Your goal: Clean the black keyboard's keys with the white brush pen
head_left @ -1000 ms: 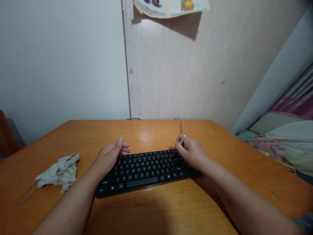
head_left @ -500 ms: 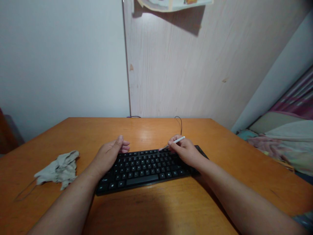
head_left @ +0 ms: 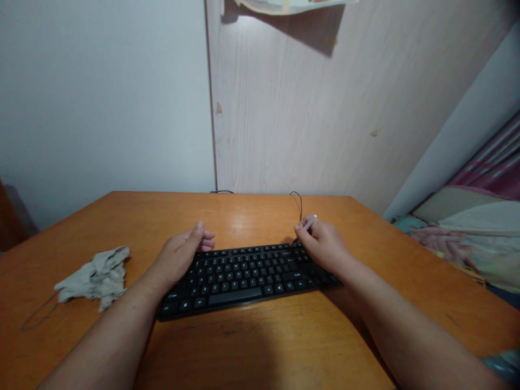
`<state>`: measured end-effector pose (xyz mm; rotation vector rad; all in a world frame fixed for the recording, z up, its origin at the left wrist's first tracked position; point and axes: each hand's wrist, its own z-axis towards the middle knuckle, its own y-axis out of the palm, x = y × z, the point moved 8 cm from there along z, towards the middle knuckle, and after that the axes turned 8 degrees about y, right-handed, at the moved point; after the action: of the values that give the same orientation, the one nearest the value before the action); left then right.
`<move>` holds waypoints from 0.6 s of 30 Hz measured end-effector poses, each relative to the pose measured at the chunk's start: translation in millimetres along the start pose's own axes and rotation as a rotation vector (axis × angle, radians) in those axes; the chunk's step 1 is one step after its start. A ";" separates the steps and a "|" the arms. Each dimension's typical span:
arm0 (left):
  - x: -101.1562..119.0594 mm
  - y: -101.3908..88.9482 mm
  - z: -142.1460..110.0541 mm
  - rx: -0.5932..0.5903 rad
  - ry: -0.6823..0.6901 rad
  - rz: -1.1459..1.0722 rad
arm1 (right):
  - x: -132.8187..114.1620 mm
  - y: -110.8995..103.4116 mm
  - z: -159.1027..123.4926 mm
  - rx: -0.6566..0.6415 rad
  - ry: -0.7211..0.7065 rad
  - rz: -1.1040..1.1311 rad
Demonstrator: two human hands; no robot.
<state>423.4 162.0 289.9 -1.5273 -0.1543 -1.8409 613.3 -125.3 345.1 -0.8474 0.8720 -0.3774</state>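
Note:
A black keyboard [head_left: 239, 273] lies slightly slanted on the wooden table. My left hand [head_left: 184, 249] rests against its left end, thumb raised and fingers loosely curved past the back edge, with nothing seen between them. Over the right part of the back edge, my right hand [head_left: 319, 241] pinches a thin white-handled brush [head_left: 310, 222]. The brush points down toward the keys near the top row; its tip is small and hard to make out. My right hand hides some of the number-pad keys.
A crumpled grey cloth [head_left: 95, 279] with a loop of string lies left of my left forearm. Behind the keyboard, a black cable [head_left: 301, 205] runs to the table's [head_left: 244, 216] back edge by the wall. Bedding [head_left: 459, 233] is at the far right.
My right hand has moved right along the keyboard's back edge with the brush, which is now held more steeply. My left hand stays in place.

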 end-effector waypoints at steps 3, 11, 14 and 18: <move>-0.1 -0.2 -0.3 -0.001 -0.001 0.000 | -7.3 6.6 -4.2 -0.078 -0.038 0.079; 2.0 0.7 -0.2 -0.015 0.002 0.019 | -16.9 18.9 -9.9 -0.177 -0.060 0.433; 2.4 0.8 0.4 -0.017 0.004 0.032 | -20.4 18.3 -11.7 -0.172 -0.102 0.347; 0.1 1.8 1.0 -0.040 0.002 0.037 | -23.0 17.5 -13.6 -0.219 -0.125 0.255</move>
<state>425.3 161.2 289.6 -1.5455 -0.0888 -1.8259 587.8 -107.1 338.5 -0.9371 0.9021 -0.0048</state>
